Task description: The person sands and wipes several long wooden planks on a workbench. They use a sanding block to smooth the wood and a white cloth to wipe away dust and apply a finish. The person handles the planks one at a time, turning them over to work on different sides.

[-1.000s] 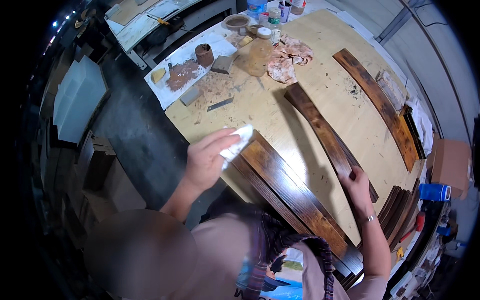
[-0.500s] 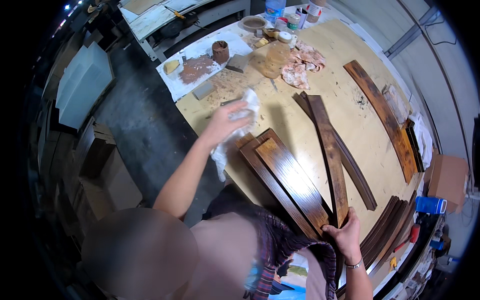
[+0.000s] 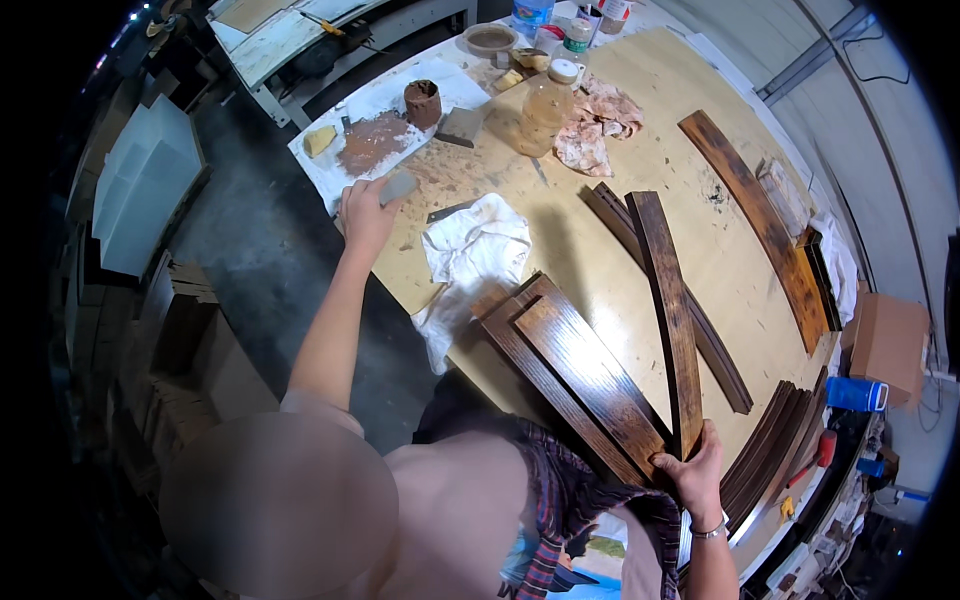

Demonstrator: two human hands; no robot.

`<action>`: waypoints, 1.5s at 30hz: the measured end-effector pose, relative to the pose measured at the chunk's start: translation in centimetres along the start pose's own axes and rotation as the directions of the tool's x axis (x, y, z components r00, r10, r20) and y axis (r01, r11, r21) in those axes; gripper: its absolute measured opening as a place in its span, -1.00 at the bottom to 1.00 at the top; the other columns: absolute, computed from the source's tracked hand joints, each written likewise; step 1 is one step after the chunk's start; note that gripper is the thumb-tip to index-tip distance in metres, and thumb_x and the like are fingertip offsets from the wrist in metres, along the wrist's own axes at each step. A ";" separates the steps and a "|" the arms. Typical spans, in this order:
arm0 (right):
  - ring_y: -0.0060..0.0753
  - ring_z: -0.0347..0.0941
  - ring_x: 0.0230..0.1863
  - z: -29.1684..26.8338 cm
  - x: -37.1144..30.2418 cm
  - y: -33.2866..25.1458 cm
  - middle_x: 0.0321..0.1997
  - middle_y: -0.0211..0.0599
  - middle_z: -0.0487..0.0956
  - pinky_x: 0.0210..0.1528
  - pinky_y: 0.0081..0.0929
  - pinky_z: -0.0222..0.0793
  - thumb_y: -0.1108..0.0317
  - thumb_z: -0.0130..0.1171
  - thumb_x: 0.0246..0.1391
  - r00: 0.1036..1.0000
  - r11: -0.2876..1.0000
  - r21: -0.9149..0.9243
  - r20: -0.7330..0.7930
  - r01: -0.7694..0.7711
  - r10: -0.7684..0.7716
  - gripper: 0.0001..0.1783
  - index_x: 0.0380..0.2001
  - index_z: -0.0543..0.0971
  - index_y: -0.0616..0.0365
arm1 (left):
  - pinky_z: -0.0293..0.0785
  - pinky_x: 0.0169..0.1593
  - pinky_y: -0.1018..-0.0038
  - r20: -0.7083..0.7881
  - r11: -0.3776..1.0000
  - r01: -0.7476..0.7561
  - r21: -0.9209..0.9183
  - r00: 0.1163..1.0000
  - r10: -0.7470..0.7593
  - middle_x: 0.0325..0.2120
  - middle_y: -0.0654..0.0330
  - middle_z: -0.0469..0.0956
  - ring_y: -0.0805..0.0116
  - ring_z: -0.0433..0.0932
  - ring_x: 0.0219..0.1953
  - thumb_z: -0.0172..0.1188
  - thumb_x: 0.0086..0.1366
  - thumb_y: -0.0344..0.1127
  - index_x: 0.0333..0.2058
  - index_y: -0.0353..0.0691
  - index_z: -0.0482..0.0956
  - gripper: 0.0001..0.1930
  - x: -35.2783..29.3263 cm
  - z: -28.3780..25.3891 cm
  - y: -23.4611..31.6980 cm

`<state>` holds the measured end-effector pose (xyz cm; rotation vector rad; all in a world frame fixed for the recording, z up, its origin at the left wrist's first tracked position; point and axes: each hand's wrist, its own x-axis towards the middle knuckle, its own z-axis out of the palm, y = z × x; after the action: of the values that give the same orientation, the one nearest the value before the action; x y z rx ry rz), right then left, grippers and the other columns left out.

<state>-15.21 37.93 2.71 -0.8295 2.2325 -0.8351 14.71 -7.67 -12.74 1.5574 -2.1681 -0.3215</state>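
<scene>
At the table's left edge my left hand (image 3: 366, 215) has its fingers closed on a small grey block (image 3: 399, 187). My right hand (image 3: 695, 468) grips the near end of a narrow brown wooden plank (image 3: 665, 310), its thumb by the end of a glossy plank (image 3: 585, 365). That glossy plank lies on a stack of wider dark boards (image 3: 540, 375). A crumpled white cloth (image 3: 485, 240) rests between my left hand and the stack, partly hanging over the edge. Another narrow plank (image 3: 715, 350) lies beneath the held one.
Along the far side stand a brown-stained cup (image 3: 422, 104), a capped clear jar (image 3: 548, 115) and a stained pink rag (image 3: 598, 120). A long mottled plank (image 3: 755, 225) lies at right. Several dark strips (image 3: 765, 440) sit near right, with a cardboard box (image 3: 890, 345) beyond.
My left hand has let go of the white cloth, which now lies on the table, and has moved left to the grey block. My right hand stays at the plank's end.
</scene>
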 end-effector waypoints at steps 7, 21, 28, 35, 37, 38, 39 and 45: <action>-0.52 0.44 -0.32 0.5 0.1 -0.5 -0.37 -0.32 0.55 -0.18 -0.51 0.43 0.55 0.56 -0.37 1.000 1.000 0.010 0.001 -0.004 0.004 -0.42 -0.27 0.41 0.26 | 0.39 0.05 0.32 0.048 0.690 -0.366 -0.625 0.864 0.502 -0.15 0.11 0.50 0.06 0.44 -0.08 0.27 -0.02 -0.58 -0.04 -0.23 0.58 -0.53 -8.6 -8.5 10.5; -0.51 0.43 -0.33 0.5 0.0 -0.6 -0.39 -0.32 0.56 -0.20 -0.51 0.42 0.54 0.55 -0.35 1.000 1.000 0.000 -0.005 0.016 -0.016 -0.43 -0.25 0.42 0.29 | 0.41 -0.02 0.26 0.042 0.613 -0.633 -0.473 0.678 0.734 -0.19 0.17 0.49 0.10 0.42 -0.07 0.26 -0.09 -0.59 -0.08 -0.18 0.58 -0.51 -10.4 -11.9 13.3; -0.48 0.44 -0.28 0.5 0.1 -0.5 -0.34 -0.28 0.57 -0.15 -0.48 0.41 0.55 0.53 -0.33 1.000 1.000 0.018 -0.003 0.022 -0.022 -0.45 -0.25 0.43 0.32 | 0.39 0.03 0.24 -0.075 0.806 -0.485 -0.339 0.868 0.491 -0.16 0.15 0.50 0.06 0.43 -0.04 0.27 -0.06 -0.59 -0.08 -0.18 0.58 -0.53 -7.1 -9.5 9.5; -0.42 0.43 -0.29 0.3 0.0 -1.3 -0.34 -0.21 0.56 -0.14 -0.45 0.39 0.51 0.53 -0.32 0.999 0.998 -0.061 -0.030 0.032 -0.034 -0.48 -0.27 0.43 0.33 | 0.33 0.12 0.23 -0.109 0.981 -0.195 -0.023 0.976 0.191 -0.05 0.12 0.48 0.04 0.40 0.04 0.35 0.00 -0.45 0.01 -0.15 0.54 -0.49 -0.8 0.0 1.4; -0.42 0.42 -0.30 0.3 -0.6 -2.0 -0.35 -0.20 0.55 -0.15 -0.44 0.39 0.50 0.53 -0.33 0.998 0.994 -0.101 -0.055 0.028 -0.033 -0.48 -0.28 0.44 0.32 | 0.29 0.15 0.23 -0.079 0.963 -0.267 -0.046 0.962 0.263 -0.01 0.13 0.46 0.07 0.38 0.07 0.36 0.00 -0.40 0.04 -0.13 0.52 -0.46 -0.7 0.7 2.5; -0.42 0.41 -0.30 0.3 -0.8 -2.2 -0.36 -0.19 0.55 -0.15 -0.43 0.38 0.50 0.53 -0.33 0.997 0.992 -0.121 -0.068 0.025 -0.033 -0.48 -0.28 0.44 0.32 | 0.27 0.16 0.24 -0.029 0.934 -0.330 -0.138 0.944 0.329 0.01 0.14 0.44 0.08 0.37 0.08 0.37 0.01 -0.38 0.06 -0.11 0.51 -0.45 -1.6 0.6 3.6; -0.33 0.47 -0.33 0.2 -0.9 -1.6 -0.38 -0.13 0.56 -0.17 -0.39 0.40 0.46 0.54 -0.34 0.995 0.991 -0.120 -0.076 0.058 -0.067 -0.47 -0.28 0.45 0.31 | 0.25 0.18 0.24 0.021 0.896 -0.381 -0.228 0.918 0.396 0.03 0.15 0.43 0.10 0.36 0.09 0.37 0.01 -0.36 0.07 -0.10 0.50 -0.43 -2.9 -0.1 5.0; -0.34 0.46 -0.27 0.9 -1.4 -0.7 -0.32 -0.21 0.56 -0.13 -0.43 0.39 0.49 0.53 -0.32 0.997 0.991 -0.122 -0.063 -0.046 0.038 -0.45 -0.23 0.44 0.29 | 0.34 0.06 0.26 0.312 0.897 -0.354 -0.263 0.849 0.426 -0.26 0.18 0.48 0.19 0.48 -0.14 0.31 0.01 -0.47 -0.13 -0.14 0.65 -0.63 -6.8 1.4 6.6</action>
<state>-13.47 38.24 3.08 -0.8205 2.3662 -0.7172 10.33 0.82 -12.60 0.9659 -2.5769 -0.7091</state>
